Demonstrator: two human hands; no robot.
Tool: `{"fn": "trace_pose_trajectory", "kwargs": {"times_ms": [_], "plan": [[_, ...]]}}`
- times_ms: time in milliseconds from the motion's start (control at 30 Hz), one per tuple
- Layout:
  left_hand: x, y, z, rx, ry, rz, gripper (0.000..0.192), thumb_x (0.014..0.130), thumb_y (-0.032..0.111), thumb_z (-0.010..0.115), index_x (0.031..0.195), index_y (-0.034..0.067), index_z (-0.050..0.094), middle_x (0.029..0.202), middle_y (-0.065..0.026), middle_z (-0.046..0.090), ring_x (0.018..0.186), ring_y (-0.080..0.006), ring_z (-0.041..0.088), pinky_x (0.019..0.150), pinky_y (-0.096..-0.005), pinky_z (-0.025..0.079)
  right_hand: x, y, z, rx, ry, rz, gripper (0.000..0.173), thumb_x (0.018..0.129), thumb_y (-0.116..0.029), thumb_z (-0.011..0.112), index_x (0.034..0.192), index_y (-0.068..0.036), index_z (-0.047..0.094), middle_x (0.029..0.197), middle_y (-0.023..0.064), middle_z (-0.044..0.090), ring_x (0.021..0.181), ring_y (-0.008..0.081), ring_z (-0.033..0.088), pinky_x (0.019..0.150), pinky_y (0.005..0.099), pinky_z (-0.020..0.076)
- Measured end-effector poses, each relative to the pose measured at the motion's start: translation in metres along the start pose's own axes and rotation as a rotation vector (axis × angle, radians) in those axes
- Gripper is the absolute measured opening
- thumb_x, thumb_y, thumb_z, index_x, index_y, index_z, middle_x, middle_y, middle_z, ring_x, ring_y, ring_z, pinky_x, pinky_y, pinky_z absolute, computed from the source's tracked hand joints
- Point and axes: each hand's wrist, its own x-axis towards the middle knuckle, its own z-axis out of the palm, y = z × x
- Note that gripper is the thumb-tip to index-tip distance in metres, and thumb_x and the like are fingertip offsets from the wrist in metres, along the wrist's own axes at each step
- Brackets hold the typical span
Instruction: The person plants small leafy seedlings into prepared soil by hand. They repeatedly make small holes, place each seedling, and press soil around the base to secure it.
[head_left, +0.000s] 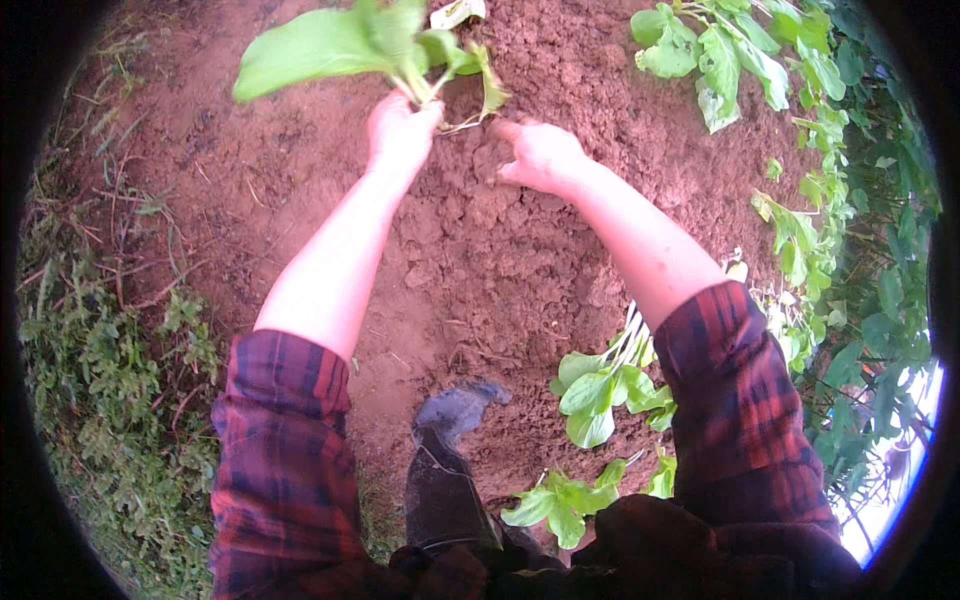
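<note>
At the top, left of centre, my left hand (401, 131) grips the stem base of a leafy green plant (319, 54), whose broad leaves spread up and to the left. A curled, yellowing leaf (491, 84) bends down on its right side. My right hand (541, 156) is lowered to the loose reddish soil (480, 262) just right of the plant, its fingertips at the crumbled earth. Nothing is visible in that hand, and part of its fingers is blurred or hidden against the soil.
Pulled leafy plants (589, 397) lie on the soil by my right forearm, with another (559, 502) nearer me. More leafy greens (720, 56) line the right side. Low weeds (112, 390) cover the left edge. A soil-covered boot (450, 412) stands below centre.
</note>
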Motion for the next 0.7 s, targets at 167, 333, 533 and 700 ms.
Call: {"fn": "trace_pose_trajectory", "kwargs": {"times_ms": [167,333,533,700], "plan": [[-0.023,-0.005,0.020,0.175,0.107,0.066,0.022,0.078,0.019,0.060,0.097,0.008,0.062,0.083,-0.0142,0.065,0.077,-0.0275,0.064,0.072,-0.0370,0.049,-0.021,0.016,-0.010,0.732,0.196,0.055,0.063,0.068,-0.039,0.075,0.115,-0.004,0.053,0.105,0.0131,0.063,0.097,0.0226,0.061,0.085,0.0310,0.0476],[-0.031,-0.008,0.029,0.309,0.130,0.167,0.024,0.078,0.023,0.059,0.096,0.007,0.061,0.089,-0.0186,0.062,0.085,-0.0356,0.061,0.073,-0.0420,0.048,0.005,0.011,-0.022,0.439,0.249,-0.001,0.064,0.070,-0.025,0.075,0.124,-0.003,0.047,0.096,0.0185,0.064,0.085,0.0248,0.064,0.074,0.0327,0.0514],[-0.026,-0.033,0.029,-0.584,-0.048,-0.107,0.023,0.080,0.017,0.062,0.100,0.005,0.059,0.092,-0.0086,0.063,0.086,-0.0191,0.059,0.075,-0.0319,0.047,0.044,-0.003,0.011,-0.024,0.420,-0.032,0.023,0.084,-0.012,0.043,0.102,-0.003,0.054,0.106,0.0264,0.054,0.093,0.0381,0.059,0.079,0.0432,0.0498],[-0.039,-0.041,0.030,-0.031,-0.105,0.038,0.032,0.077,0.013,0.066,0.107,0.005,0.057,0.099,-0.0040,0.061,0.090,-0.0163,0.058,0.081,-0.0308,0.045,0.071,-0.019,0.013,0.236,0.320,0.057,0.028,0.086,-0.017,0.043,0.108,-0.005,0.057,0.113,0.0252,0.055,0.098,0.0358,0.059,0.080,0.0406,0.0504]]}}
